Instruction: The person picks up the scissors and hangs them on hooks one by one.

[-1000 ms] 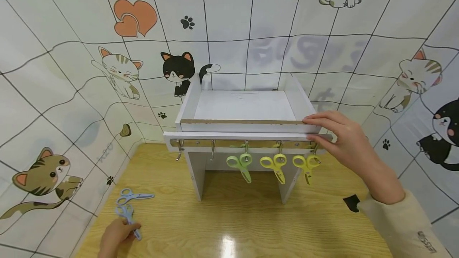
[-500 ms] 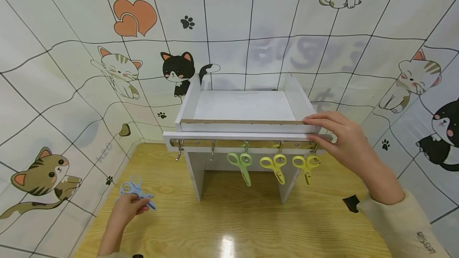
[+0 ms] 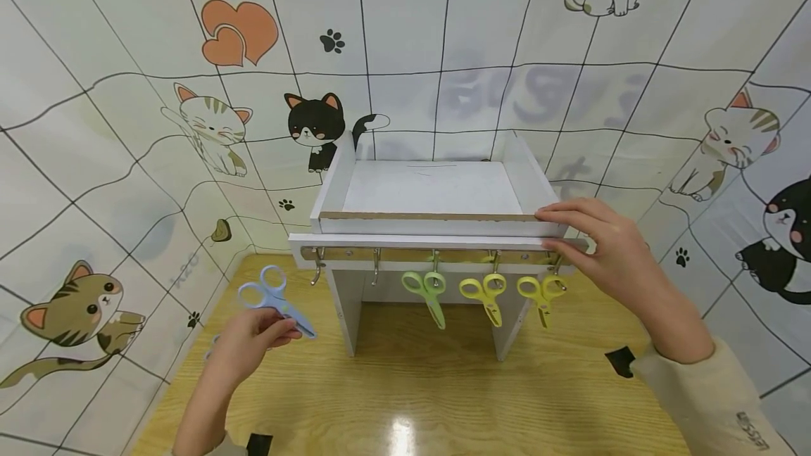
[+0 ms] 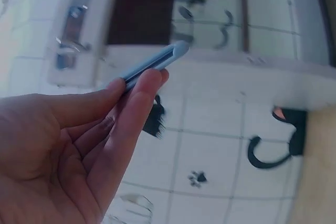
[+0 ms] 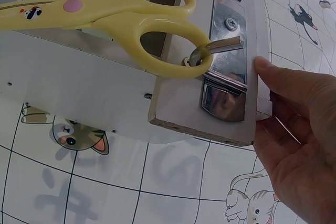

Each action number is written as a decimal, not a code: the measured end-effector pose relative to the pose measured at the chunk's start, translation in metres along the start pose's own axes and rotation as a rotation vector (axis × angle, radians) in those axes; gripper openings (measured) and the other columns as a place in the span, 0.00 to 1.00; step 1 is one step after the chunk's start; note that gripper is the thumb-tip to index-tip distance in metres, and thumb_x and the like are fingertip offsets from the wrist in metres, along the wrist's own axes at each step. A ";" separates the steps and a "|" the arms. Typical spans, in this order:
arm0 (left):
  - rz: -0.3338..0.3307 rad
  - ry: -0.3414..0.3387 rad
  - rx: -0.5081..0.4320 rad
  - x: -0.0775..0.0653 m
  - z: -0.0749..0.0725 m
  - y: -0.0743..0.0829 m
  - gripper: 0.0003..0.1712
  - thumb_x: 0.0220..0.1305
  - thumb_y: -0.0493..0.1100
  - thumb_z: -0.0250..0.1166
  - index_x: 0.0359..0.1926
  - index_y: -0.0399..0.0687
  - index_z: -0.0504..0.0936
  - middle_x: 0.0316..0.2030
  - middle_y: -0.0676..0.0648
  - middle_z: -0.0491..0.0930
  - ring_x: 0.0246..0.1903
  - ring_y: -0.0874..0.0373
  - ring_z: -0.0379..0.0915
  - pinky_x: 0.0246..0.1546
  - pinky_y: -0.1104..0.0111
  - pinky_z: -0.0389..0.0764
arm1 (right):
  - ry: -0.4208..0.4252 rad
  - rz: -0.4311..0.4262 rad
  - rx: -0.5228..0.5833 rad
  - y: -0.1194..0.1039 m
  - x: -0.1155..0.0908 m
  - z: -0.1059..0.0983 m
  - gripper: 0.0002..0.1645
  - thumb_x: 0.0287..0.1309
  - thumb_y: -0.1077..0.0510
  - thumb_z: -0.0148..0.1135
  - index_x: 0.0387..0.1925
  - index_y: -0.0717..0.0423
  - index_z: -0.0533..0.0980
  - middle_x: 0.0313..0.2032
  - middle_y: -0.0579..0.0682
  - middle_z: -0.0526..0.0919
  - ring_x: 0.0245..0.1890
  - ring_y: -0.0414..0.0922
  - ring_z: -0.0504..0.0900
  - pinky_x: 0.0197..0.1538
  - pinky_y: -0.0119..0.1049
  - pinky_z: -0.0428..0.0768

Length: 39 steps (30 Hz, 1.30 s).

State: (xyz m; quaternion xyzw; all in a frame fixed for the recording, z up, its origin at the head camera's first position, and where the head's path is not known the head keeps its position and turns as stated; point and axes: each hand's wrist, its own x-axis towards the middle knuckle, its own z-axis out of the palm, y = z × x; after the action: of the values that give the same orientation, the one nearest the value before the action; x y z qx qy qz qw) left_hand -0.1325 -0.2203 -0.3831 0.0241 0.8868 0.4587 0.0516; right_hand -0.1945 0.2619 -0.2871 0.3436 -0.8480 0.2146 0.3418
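Note:
My left hand (image 3: 243,343) pinches blue scissors (image 3: 274,295) by the blade part, above the table at left, the finger loops pointing up. In the left wrist view, the thumb and fingertips press the blue blades (image 4: 176,53) edge-on. A second pair of blue scissors (image 3: 212,349) lies mostly hidden behind that hand. My right hand (image 3: 624,259) grips the right front corner of a white shelf (image 3: 443,226), thumb below and fingers over the edge. Close by it, yellow scissors (image 3: 541,293) hang by one loop on a hook, seen large in the right wrist view.
Along the shelf's front runs a metal hook rail (image 3: 405,255). More yellow scissors (image 3: 486,298) and green scissors (image 3: 431,295) hang there; two hooks (image 3: 317,266) at the left end carry nothing. A black patch (image 3: 621,360) lies on the wooden table (image 3: 405,385). Cat-print sheeting surrounds it.
My left hand has lifted one pair of blue scissors off the table and carried it up and rightward. My right hand has stayed at the shelf corner.

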 end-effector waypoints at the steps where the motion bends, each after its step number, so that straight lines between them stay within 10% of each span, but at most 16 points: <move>1: 0.018 -0.009 -0.014 -0.002 0.001 0.007 0.11 0.72 0.35 0.58 0.42 0.30 0.83 0.37 0.42 0.88 0.35 0.69 0.84 0.43 0.70 0.87 | 0.000 0.001 -0.001 0.000 0.000 0.000 0.37 0.30 0.74 0.79 0.50 0.56 0.84 0.48 0.52 0.86 0.50 0.46 0.80 0.52 0.09 0.67; 10: 0.192 -0.121 -0.059 -0.007 0.013 0.041 0.12 0.72 0.38 0.58 0.39 0.34 0.85 0.35 0.42 0.88 0.36 0.67 0.85 0.43 0.72 0.87 | 0.001 0.000 -0.006 -0.001 0.000 0.000 0.36 0.30 0.74 0.79 0.50 0.56 0.84 0.48 0.52 0.86 0.49 0.47 0.80 0.54 0.07 0.66; 20: 0.214 -0.228 -0.022 0.006 0.042 0.052 0.12 0.72 0.38 0.59 0.33 0.38 0.85 0.32 0.46 0.88 0.36 0.61 0.86 0.41 0.76 0.86 | 0.008 -0.021 0.007 0.002 -0.002 0.001 0.22 0.53 0.54 0.70 0.50 0.56 0.84 0.48 0.53 0.85 0.49 0.44 0.80 0.55 0.07 0.66; 39: 0.299 -0.265 0.057 0.019 0.061 0.054 0.13 0.71 0.43 0.61 0.30 0.43 0.85 0.28 0.51 0.88 0.30 0.69 0.82 0.34 0.74 0.84 | 0.007 -0.016 0.002 0.001 -0.002 0.000 0.26 0.45 0.63 0.76 0.50 0.56 0.84 0.49 0.52 0.86 0.50 0.43 0.80 0.55 0.07 0.66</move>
State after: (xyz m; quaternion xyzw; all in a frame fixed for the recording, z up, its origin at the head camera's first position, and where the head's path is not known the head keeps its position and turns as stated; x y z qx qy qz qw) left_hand -0.1450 -0.1381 -0.3751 0.2168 0.8715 0.4288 0.0983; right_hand -0.1943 0.2637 -0.2885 0.3500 -0.8437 0.2140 0.3463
